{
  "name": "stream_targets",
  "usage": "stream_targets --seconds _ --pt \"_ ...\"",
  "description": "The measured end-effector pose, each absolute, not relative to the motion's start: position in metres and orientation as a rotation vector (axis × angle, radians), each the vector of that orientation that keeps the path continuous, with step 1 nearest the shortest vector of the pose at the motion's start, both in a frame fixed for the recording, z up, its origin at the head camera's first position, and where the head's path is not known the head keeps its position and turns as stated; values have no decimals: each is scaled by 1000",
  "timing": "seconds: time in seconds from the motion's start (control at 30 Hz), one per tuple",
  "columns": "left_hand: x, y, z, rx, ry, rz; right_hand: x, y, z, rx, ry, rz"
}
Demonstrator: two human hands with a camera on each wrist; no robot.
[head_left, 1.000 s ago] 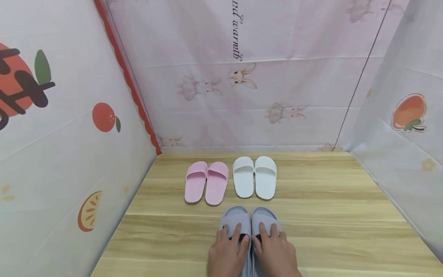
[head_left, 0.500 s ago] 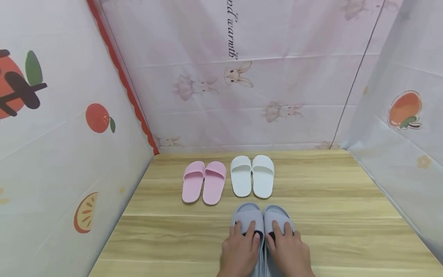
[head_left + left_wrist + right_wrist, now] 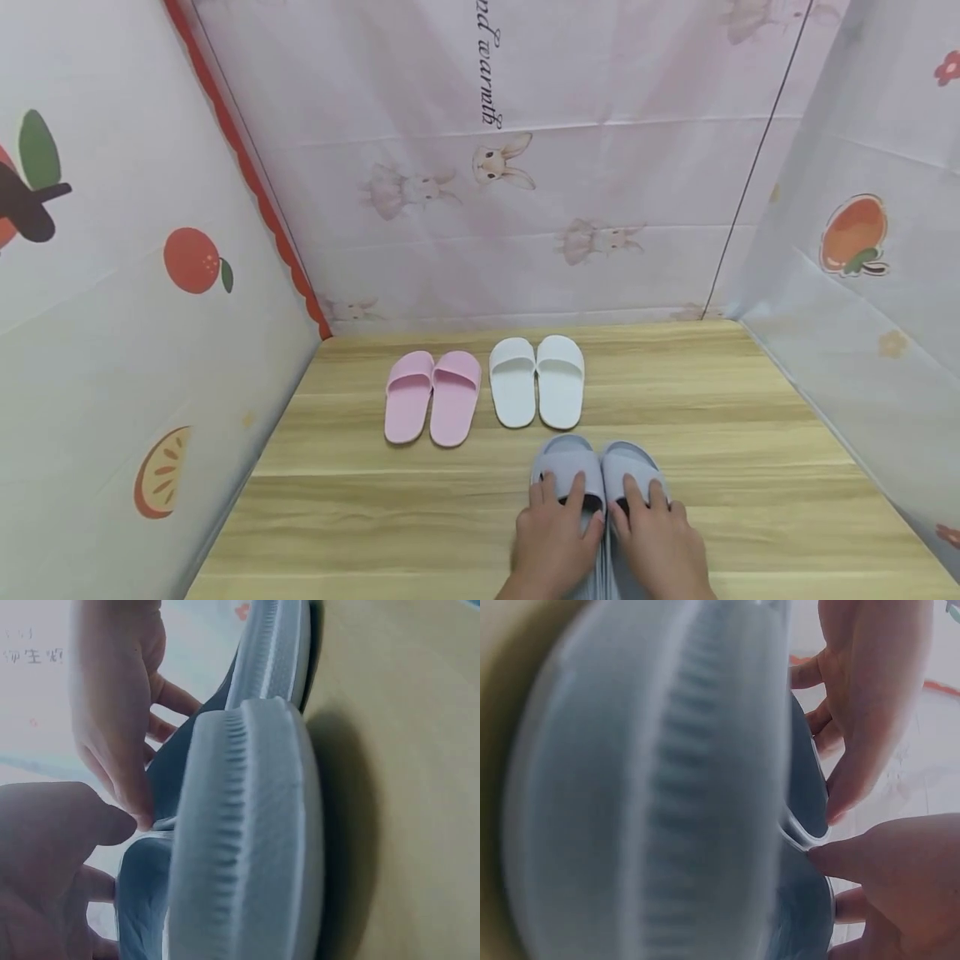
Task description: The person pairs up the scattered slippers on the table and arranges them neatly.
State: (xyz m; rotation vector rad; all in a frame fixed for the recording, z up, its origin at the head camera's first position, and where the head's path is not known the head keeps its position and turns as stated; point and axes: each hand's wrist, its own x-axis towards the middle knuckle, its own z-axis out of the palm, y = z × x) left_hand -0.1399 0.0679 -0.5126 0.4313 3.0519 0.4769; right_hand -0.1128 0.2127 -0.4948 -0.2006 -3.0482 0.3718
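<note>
A pair of light grey-blue slippers stands side by side at the front of the wooden board, toes pointing away. My left hand (image 3: 555, 537) grips the left grey slipper (image 3: 568, 465) at its strap, fingers over the top and thumb at the strap's rear edge. The same hold shows in my right hand (image 3: 663, 542) on the right grey slipper (image 3: 619, 468). Their ribbed soles fill much of both wrist views, with the left heel (image 3: 244, 847) and right heel (image 3: 652, 795) nearest each camera. In the head view the hands hide most of the footbeds.
Behind lie a pair of pink slippers (image 3: 454, 408) and, to their right, a pair of white slippers (image 3: 561, 392), on the wood-grain board (image 3: 375, 517). A fruit-printed cloth (image 3: 97, 350) bounds the left, another cloth (image 3: 862, 333) the right, and a rabbit-printed cloth (image 3: 637, 167) the back.
Both hands have moved the grey slippers to the right and slightly away, keeping them side by side. The view has turned a little; pink and white pairs stay put on the board.
</note>
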Motion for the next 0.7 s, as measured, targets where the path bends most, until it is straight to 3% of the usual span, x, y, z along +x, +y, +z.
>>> stream_targets --seconds 0.33,0.7 --pt "-146 98 -509 538 3096 427 -116 237 -494 -239 -3018 409" --pt "-161 135 -502 373 3030 571 -131 259 -492 -255 -2985 420"
